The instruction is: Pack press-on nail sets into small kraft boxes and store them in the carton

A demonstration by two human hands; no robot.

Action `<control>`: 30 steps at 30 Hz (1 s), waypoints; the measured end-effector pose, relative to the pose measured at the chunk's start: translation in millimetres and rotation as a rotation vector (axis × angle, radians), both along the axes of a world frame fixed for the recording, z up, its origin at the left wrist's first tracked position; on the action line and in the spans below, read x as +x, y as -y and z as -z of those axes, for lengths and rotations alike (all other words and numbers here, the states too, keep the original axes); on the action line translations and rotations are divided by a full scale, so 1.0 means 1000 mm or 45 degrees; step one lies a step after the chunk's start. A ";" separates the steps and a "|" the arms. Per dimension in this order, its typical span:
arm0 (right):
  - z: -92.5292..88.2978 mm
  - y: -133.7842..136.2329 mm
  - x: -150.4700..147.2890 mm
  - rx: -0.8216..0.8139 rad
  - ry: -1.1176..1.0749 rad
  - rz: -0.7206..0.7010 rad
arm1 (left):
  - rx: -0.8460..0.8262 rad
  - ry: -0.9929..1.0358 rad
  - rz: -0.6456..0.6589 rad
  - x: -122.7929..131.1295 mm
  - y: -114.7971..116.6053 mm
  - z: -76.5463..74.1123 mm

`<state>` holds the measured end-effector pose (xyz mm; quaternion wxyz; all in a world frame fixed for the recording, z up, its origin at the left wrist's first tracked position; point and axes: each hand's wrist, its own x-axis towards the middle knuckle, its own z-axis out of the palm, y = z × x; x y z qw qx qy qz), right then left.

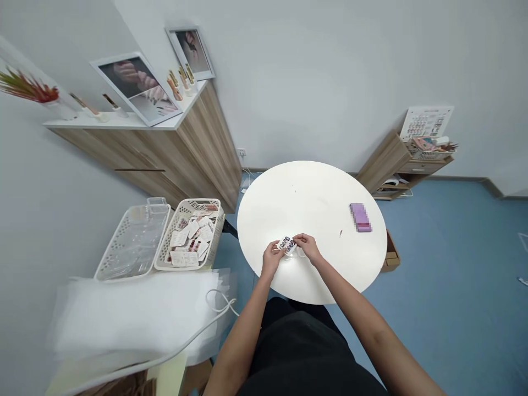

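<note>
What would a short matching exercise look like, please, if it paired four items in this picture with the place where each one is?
Items:
1. Purple box
2. Small printed card
3. Loose printed cards
4. Framed photos

Places:
A. In the white basket nearer the table
B. On the wall shelf
C. On the round white table, away from the hands
D. Between the left hand and the right hand

Pairs: 1-C, 2-D, 3-A, 4-B
</note>
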<state>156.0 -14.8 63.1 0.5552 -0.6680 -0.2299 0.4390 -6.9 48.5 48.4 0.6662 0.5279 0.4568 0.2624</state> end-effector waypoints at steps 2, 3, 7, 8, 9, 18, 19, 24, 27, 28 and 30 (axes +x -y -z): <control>0.006 0.005 0.013 -0.010 0.071 -0.098 | 0.105 -0.147 0.104 -0.002 0.002 0.008; 0.009 0.006 0.019 -0.015 0.112 -0.167 | 0.139 -0.212 0.148 -0.003 0.001 0.012; 0.021 0.000 0.031 -0.057 0.244 -0.430 | 0.116 -0.324 0.246 -0.002 -0.007 0.021; 0.024 -0.002 0.031 -0.077 0.275 -0.461 | 0.092 -0.332 0.254 -0.001 -0.009 0.024; 0.027 -0.004 0.031 -0.100 0.317 -0.470 | 0.071 -0.343 0.252 0.001 -0.010 0.027; 0.052 0.026 0.038 -0.237 0.680 -0.101 | 0.133 -0.583 0.128 0.013 -0.009 0.042; 0.055 0.032 0.039 -0.244 0.690 -0.071 | 0.157 -0.607 0.129 0.015 -0.008 0.042; 0.064 0.054 0.038 -0.260 0.738 0.014 | 0.292 -0.704 0.145 0.021 -0.003 0.040; 0.067 0.061 0.038 -0.248 0.756 0.084 | 0.487 -0.722 0.176 0.015 0.006 0.037; 0.068 0.063 0.039 -0.252 0.762 0.119 | 0.602 -0.721 0.225 0.012 0.009 0.036; 0.071 0.067 0.041 -0.285 0.762 0.179 | 0.854 -0.708 0.383 0.006 0.017 0.037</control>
